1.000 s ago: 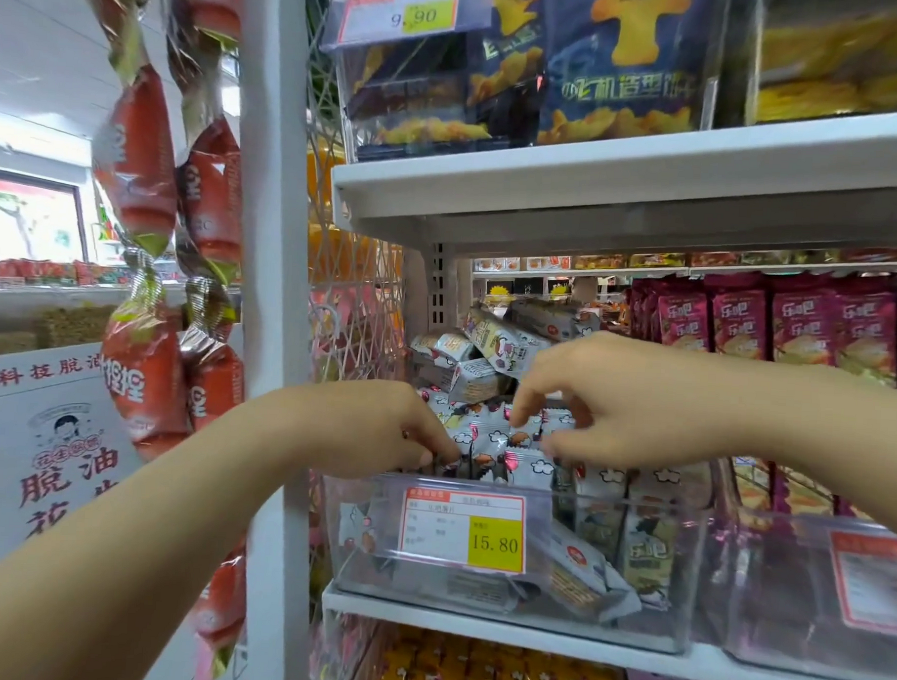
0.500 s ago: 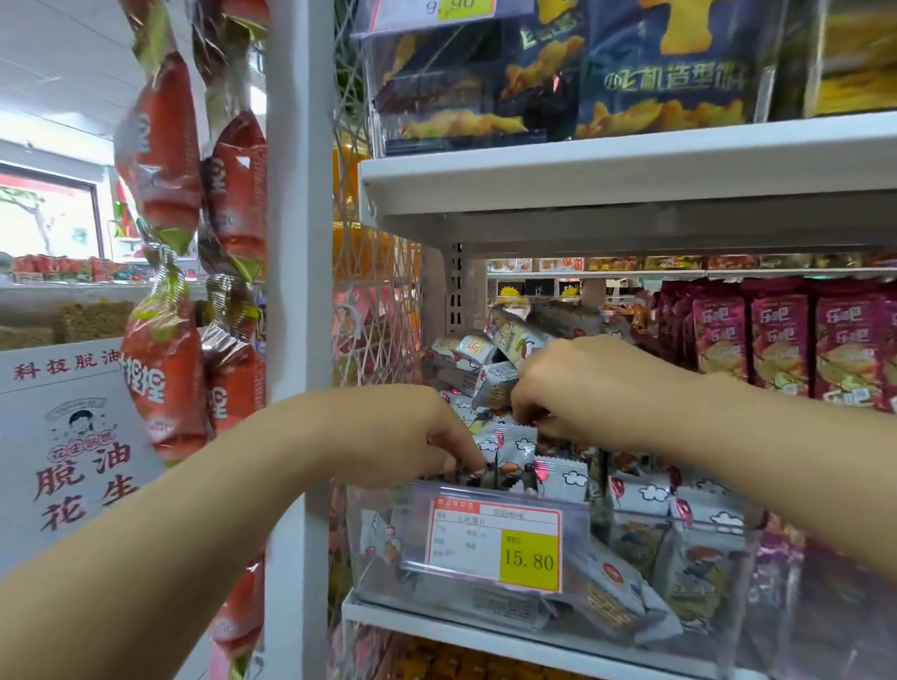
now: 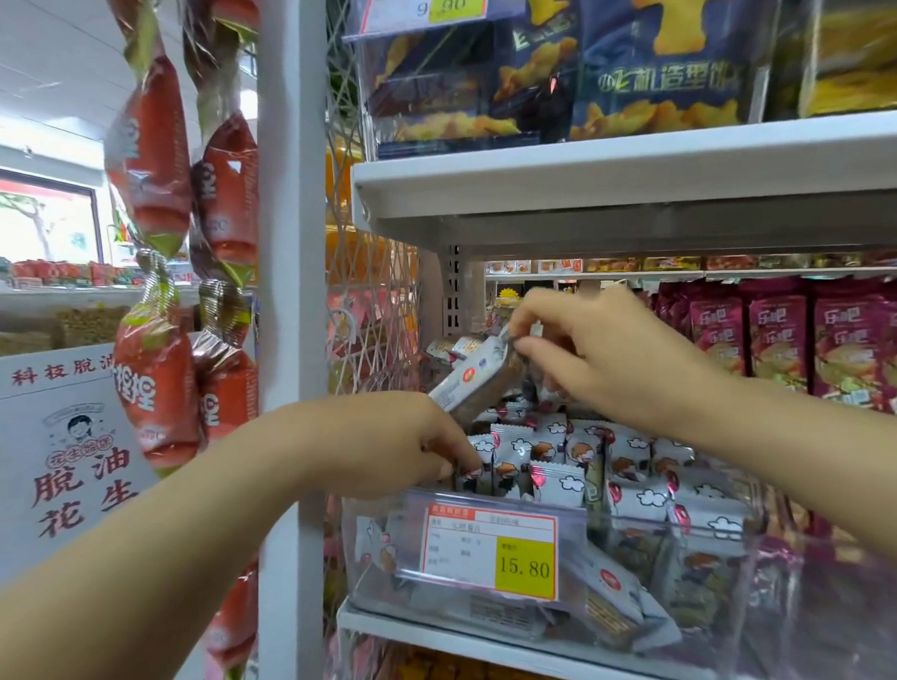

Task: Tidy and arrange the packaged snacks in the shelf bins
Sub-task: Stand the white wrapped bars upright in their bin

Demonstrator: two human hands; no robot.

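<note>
Over bin (image 3: 590, 516): right hand (image 3: 605, 357) pinches 1 tilted packet (image 3: 473, 379); left hand (image 3: 385, 440), 1 upright packet (image 3: 474, 475).

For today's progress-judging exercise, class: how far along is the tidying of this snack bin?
Done: most packets stand upright in rows in the clear bin. In hand: the right hand pinches one lifted packet above them; the left hand touches the front row. Left: seating that packet and righting the loose packets lying behind the price tag.

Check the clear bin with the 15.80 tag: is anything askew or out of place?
Yes. Behind the price tag, loose packets lie slumped and slanted against the clear bin's front wall, while the rows behind stand upright. The right hand pinches a lifted packet, tilted, above the bin.
</note>
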